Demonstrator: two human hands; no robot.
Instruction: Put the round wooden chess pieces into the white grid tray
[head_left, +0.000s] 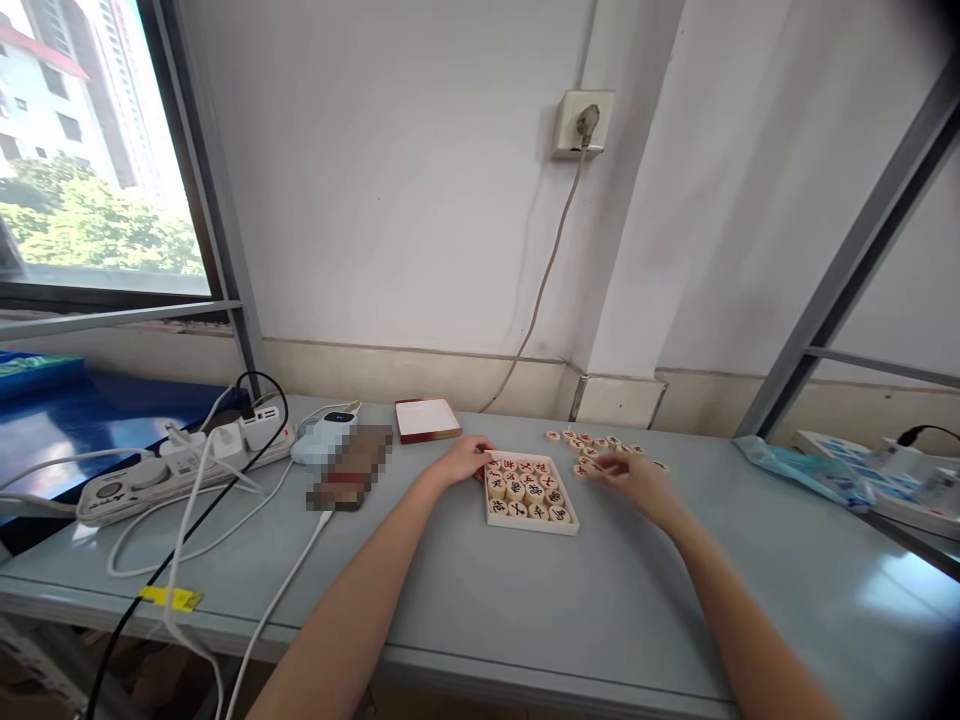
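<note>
Head view: a grey desk (487, 590) stretches beneath the work, and on it sits a shallow white tray (532, 526) filled with rows of round xiangqi pieces; it looks like thin card or plastic, so it should be light and slide readily if nudged, best steadied by a side wall or corner without squeezing. Behind it to the left, well apart, lies a red-sided box lid (429, 418), pale inside facing up, probably as light and easily dented. Of the hands, the left hand (461, 462) has its bent fingers touching the tray's rear left corner, though how firmly they grip cannot be told; the right hand (637, 483) reaches among the loose pieces, fingertips drawn close together, and whether a piece is pinched there is too small to tell. Smallest are the loose xiangqi pieces (600, 442), scattered behind and to the right of the tray. They look like wood or hard plastic: stiff, fairly light, hardly fragile, perhaps a little slippery on their smooth faces, so thumb and finger should close on opposite points of the rounded rim.
</note>
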